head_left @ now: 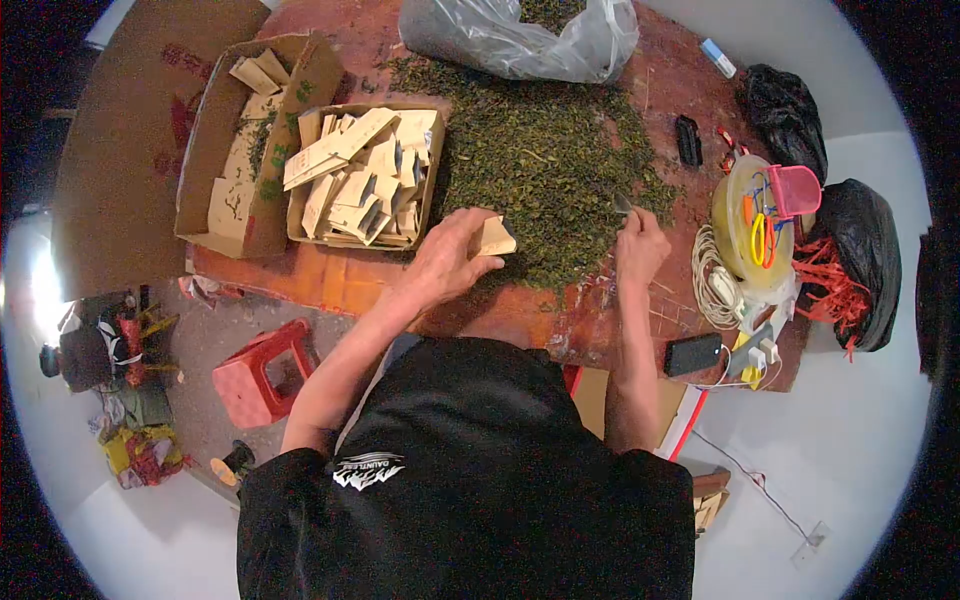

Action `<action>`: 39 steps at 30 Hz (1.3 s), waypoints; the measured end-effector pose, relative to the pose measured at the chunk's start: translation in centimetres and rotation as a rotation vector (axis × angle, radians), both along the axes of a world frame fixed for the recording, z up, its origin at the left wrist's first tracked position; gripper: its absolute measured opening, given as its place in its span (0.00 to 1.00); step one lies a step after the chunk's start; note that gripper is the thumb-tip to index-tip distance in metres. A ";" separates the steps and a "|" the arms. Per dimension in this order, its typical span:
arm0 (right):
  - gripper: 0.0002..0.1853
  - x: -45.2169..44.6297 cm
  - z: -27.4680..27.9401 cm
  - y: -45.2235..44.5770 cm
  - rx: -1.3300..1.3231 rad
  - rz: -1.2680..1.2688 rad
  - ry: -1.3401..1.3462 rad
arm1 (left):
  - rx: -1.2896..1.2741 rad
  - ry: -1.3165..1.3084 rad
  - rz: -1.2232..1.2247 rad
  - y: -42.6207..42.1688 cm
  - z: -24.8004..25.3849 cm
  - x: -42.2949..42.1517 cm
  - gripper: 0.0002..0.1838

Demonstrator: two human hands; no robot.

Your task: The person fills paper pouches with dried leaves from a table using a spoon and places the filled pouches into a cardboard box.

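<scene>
Between the fingers and thumb of my left hand is a small brown paper packet, near the front edge of a spread of dried, dark green leaves. My right hand is closed on a spoon; its pale bowl tip shows above the fingers and most of the handle is hidden. That hand is at the right side of the leaves. Left of the leaves stands a cardboard box heaped with similar paper packets.
A larger cardboard box holds a few packets at far left. At the back sits a clear plastic bag of leaves. On the right are a round tub with scissors, a coiled cord, a phone and black bags. A red stool stands below.
</scene>
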State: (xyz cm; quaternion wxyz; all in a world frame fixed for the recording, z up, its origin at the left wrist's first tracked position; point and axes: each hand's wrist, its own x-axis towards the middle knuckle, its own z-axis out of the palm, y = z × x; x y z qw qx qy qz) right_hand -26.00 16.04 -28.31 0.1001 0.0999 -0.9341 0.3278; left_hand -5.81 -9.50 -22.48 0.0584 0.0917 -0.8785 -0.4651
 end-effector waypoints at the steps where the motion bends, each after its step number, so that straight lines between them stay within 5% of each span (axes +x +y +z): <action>1: 0.09 -0.4 -0.9 0.0 0.004 0.047 0.003 | -0.016 0.021 0.004 0.1 -0.2 0.0 0.33; 17: 0.11 2.4 1.1 -1.6 -0.547 -0.056 -0.372 | -0.013 0.013 -0.002 0.7 -0.1 -0.6 0.34; 39: 0.11 4.4 4.4 -2.2 -0.726 -0.053 -0.561 | 0.054 -0.069 0.051 0.4 -0.1 -1.7 0.33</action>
